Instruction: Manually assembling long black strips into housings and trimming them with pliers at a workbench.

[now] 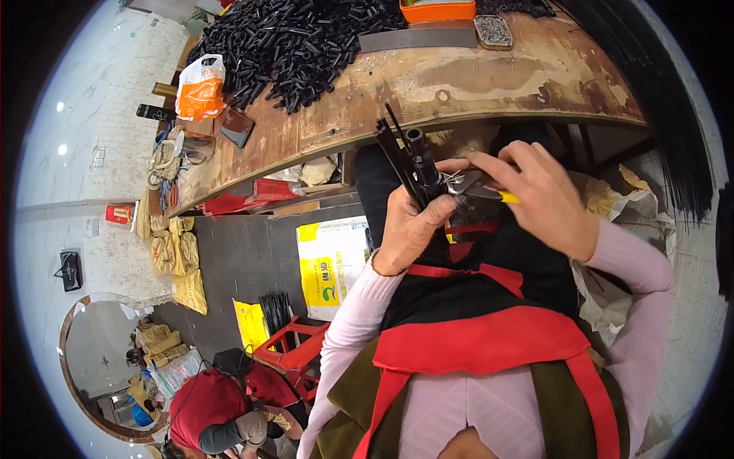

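Observation:
My left hand is closed around several thin black rods and a black tube with a round open end, all pointing away from me over my lap. Thin shiny wire shows at the tube, just above my left thumb. My right hand comes in from the right, its fingers curled about pliers with a grey metal head and yellow on the handle. The pliers' head is close by the wire and the left thumb; whether it grips the wire I cannot tell. Right fingertips reach toward the wire.
A worn wooden table stands ahead, bearing a heap of black tubular parts, an orange container, a small tin and a phone. Long black rods hang at right. Lower left, a person bends near a red stool.

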